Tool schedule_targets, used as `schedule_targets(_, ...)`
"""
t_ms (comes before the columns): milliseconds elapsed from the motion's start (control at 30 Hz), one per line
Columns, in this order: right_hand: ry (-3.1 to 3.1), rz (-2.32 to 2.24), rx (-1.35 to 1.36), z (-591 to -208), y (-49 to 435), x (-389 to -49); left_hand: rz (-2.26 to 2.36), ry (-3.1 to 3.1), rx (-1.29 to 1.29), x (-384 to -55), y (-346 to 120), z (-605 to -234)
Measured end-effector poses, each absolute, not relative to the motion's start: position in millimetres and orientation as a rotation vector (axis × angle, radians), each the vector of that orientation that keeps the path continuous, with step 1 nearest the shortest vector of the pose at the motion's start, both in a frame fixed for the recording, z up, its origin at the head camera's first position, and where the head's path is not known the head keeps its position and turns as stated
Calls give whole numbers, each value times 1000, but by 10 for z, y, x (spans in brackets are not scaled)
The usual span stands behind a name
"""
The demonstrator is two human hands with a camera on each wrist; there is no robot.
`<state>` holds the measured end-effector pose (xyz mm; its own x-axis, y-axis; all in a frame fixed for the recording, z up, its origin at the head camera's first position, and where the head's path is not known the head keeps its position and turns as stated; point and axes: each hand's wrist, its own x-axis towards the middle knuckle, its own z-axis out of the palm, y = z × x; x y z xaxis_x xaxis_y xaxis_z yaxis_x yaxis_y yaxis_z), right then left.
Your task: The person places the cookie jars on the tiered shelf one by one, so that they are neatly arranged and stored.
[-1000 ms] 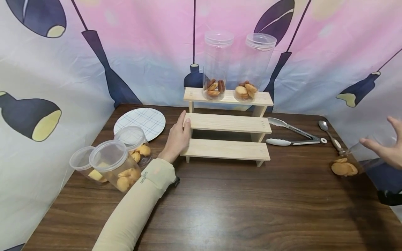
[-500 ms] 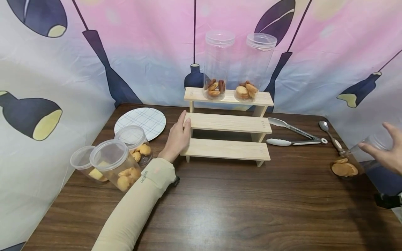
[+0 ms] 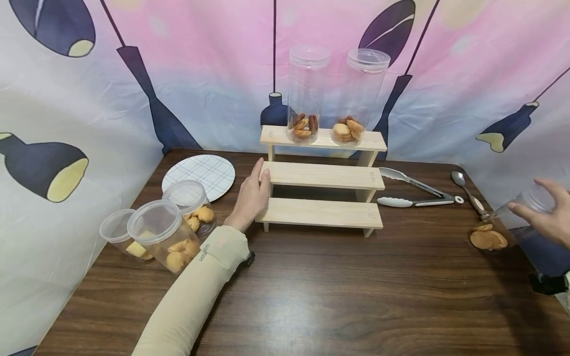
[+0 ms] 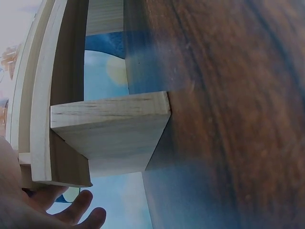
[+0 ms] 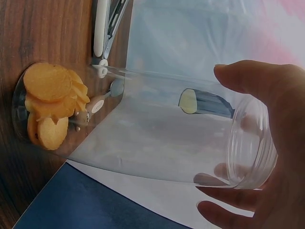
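My left hand (image 3: 250,201) rests against the left end of a three-tier wooden shelf stand (image 3: 319,213). In the left wrist view its fingers (image 4: 78,210) lie beside the board's end. At the table's right edge stands a tall clear jar (image 5: 162,148) with round cookies (image 5: 50,90) at its bottom. My right hand (image 3: 549,210) surrounds the lidded top of that jar, thumb on one side and fingers on the other, with the thumb held straight. Two tall lidded jars with cookies, one left (image 3: 304,99) and one right (image 3: 359,101), stand on the top tier.
Left on the brown table (image 3: 338,296) are three shorter lidded jars, the largest (image 3: 160,232) in front, and a white checked plate (image 3: 213,168). Right of the stand lie tongs (image 3: 427,193) and a spoon (image 3: 465,185). Patterned cloth (image 3: 213,79) hangs behind.
My right hand has lowered slightly, and its upper finger has come down nearer the jar's top. The left hand, the stand and the jars stay in place.
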<state>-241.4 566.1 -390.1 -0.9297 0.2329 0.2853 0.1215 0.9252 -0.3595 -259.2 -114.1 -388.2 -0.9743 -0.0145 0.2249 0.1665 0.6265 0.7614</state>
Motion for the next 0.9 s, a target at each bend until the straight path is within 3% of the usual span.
schedule_targets(233,-2792,487,-298,-3742,5430,-2277,-1276,-2637,-123,-2581,-1138,-3888)
schedule_targets(467,-2723,501,-238,-3897,5660,-2372,-1270,-2633,-135,-2587,-1126,-3882)
schedule_targets(900,-2685,418,-202,-3686,5522,-2421,-1262,-2628,-122,-2587,-1133,-3882)
